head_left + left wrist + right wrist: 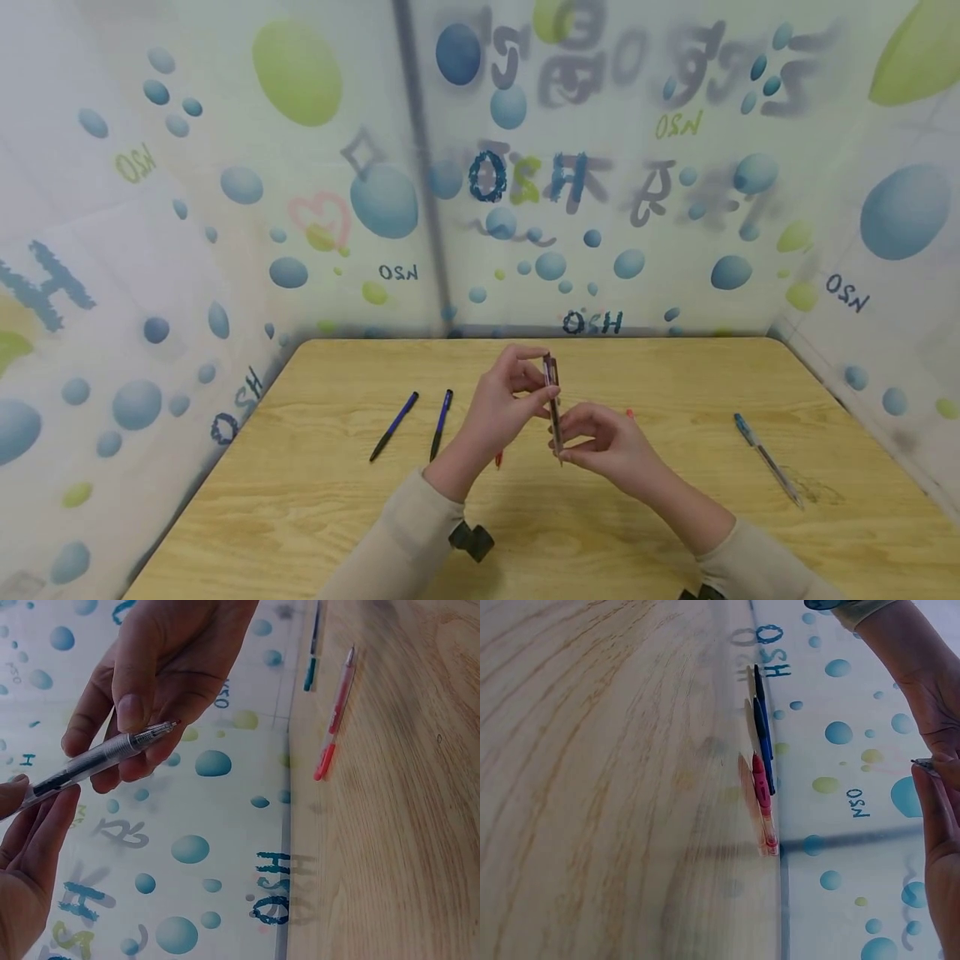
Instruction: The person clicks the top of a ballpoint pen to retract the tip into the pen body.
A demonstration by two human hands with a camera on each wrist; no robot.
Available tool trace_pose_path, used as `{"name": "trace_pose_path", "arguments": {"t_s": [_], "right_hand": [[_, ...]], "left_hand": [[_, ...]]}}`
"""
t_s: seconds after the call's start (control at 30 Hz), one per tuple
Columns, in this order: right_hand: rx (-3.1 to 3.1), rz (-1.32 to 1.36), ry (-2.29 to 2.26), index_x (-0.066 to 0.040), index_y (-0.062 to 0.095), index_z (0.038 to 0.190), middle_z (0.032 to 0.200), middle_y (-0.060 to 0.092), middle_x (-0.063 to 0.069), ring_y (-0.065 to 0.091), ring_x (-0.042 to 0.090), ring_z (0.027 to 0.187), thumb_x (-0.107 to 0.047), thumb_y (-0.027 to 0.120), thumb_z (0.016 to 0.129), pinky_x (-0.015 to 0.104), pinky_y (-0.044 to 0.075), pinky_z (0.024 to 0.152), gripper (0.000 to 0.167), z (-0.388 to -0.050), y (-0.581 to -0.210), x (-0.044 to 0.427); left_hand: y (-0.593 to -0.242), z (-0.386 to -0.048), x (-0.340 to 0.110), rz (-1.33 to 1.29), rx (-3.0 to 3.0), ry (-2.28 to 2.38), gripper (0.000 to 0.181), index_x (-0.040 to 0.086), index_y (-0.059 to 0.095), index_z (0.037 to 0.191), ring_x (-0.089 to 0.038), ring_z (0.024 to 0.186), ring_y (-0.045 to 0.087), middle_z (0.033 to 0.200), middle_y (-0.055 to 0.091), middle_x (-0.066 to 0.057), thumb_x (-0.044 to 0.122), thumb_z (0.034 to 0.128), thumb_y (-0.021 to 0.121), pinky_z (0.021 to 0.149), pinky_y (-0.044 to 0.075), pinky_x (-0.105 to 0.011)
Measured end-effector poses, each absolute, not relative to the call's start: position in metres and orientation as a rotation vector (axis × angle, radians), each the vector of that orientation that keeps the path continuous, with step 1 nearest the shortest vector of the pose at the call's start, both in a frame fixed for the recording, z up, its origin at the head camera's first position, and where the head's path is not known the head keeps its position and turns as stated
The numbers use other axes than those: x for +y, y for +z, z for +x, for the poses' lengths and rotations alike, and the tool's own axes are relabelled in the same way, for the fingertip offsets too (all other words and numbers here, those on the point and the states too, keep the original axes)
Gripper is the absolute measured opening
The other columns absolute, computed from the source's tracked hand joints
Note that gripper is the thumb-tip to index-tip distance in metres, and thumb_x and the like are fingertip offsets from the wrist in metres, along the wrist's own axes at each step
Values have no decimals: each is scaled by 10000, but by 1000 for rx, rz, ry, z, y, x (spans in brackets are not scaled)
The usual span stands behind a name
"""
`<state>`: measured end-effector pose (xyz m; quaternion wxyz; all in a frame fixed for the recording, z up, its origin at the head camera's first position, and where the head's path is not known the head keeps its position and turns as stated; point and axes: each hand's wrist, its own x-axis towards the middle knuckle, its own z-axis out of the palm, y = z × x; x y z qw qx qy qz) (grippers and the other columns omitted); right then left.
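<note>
A clear-barrelled pen with a dark clip (pixel 552 383) is held nearly upright above the middle of the table, point down. My left hand (pixel 504 398) grips its upper part between thumb and fingers, with the index finger on the top end. Lower down, my right hand (pixel 611 443) pinches the barrel near the point. In the left wrist view the pen (pixel 90 765) lies slantwise, its metal cone and reddish point by the right thumb. Only the pen's tip (pixel 922 762) shows between the hands in the right wrist view.
Two blue-and-black pens (pixel 394 427) lie left on the wooden table (pixel 315 517). Red pens are partly hidden behind my hands, one pen's end (pixel 630 412) showing. A clear pen with a blue end (pixel 768 460) lies right, beside scribbles. Patterned curtains enclose the table.
</note>
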<state>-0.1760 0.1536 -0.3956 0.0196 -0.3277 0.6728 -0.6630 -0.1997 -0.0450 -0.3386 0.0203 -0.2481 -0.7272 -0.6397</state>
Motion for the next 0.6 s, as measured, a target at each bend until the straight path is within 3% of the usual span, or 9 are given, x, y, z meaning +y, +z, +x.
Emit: {"name": "trace_pose_path", "arguments": {"t_s": [0.6], "right_hand": [[2068,-1086,-2074,41,590,1090,1082,602,132,676,249,979,106,668,864,432,577,742,247,-176,-395,154]], "left_hand": [[-335,-200,-45,-805,-2230,-2001,417,123,532,1293,-233,840,685,906,614,-115,19,914,670,663,591,-372]]}}
